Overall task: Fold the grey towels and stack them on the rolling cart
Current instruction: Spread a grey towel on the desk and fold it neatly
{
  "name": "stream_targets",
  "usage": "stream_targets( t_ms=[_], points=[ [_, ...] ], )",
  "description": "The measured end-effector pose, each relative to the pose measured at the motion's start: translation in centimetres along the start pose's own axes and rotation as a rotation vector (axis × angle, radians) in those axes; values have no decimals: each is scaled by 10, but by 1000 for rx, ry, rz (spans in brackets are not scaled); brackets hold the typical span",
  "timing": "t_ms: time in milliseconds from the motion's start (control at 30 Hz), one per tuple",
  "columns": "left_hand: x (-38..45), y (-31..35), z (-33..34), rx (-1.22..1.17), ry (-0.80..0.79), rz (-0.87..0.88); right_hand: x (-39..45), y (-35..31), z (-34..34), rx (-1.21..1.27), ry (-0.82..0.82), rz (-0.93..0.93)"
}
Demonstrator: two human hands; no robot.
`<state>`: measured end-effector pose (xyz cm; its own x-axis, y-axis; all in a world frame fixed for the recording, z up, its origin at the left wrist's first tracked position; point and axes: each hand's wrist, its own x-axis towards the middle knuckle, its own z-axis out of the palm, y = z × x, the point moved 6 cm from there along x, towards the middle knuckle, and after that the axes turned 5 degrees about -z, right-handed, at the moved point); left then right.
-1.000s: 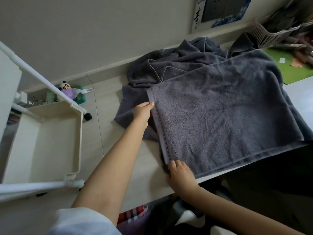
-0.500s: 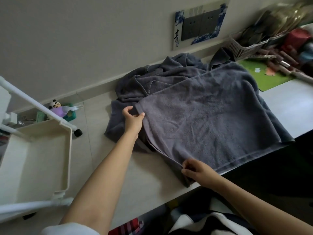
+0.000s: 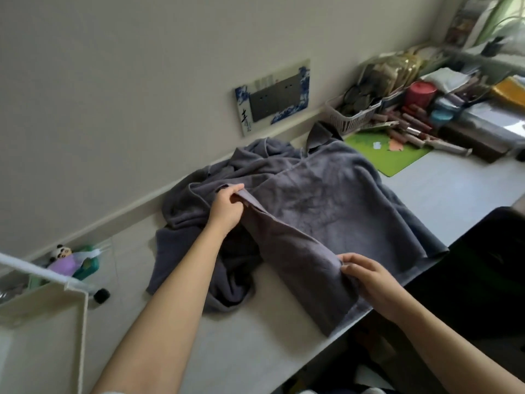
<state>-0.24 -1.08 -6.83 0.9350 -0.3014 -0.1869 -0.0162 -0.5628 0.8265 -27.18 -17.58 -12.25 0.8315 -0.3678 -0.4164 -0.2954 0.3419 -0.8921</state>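
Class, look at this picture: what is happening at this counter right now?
A person is folding a grey towel on the counter. The left hand pinches its far corner and the right hand pinches the near one, lifting that edge. More grey towels lie crumpled beneath and behind it. The white cart at the left holds no towels that show.

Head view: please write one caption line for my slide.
Left hand and right hand lift the grey towel edge over the white counter.
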Motion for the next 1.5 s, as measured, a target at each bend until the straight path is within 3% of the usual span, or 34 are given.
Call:
stream_targets(
  t_ms=[200,333,500,633,800,967,1100,1233,1333,1500],
  points=[
    [26,86,90,398,-197,318,6,-31,-93,-189,263,-109],
    [49,101,170,649,-314,354,19,-29,-140,-468,413,-61],
    [68,88,222,755,-384,298,44,-10,-156,-723,324,40],
    [84,99,227,858,-405,345,52,-13,-153,-944,228,10],
    [111,113,211,1007,-362,444,58,-29,-153,-1258,258,-37],
    [136,106,197,881,-443,330,74,-23,-154,-1219,223,-86],
    [145,110,184,677,-383,222,76,-21,-155,-1127,204,-134],
    [153,105,178,396,-352,68,81,-15,-154,-1109,71,-84],
    [146,95,191,441,-337,97,85,-11,-151,-1216,16,-41],
    [128,104,179,328,-111,213,85,-11,-152,-1111,144,-41]
  ],
)
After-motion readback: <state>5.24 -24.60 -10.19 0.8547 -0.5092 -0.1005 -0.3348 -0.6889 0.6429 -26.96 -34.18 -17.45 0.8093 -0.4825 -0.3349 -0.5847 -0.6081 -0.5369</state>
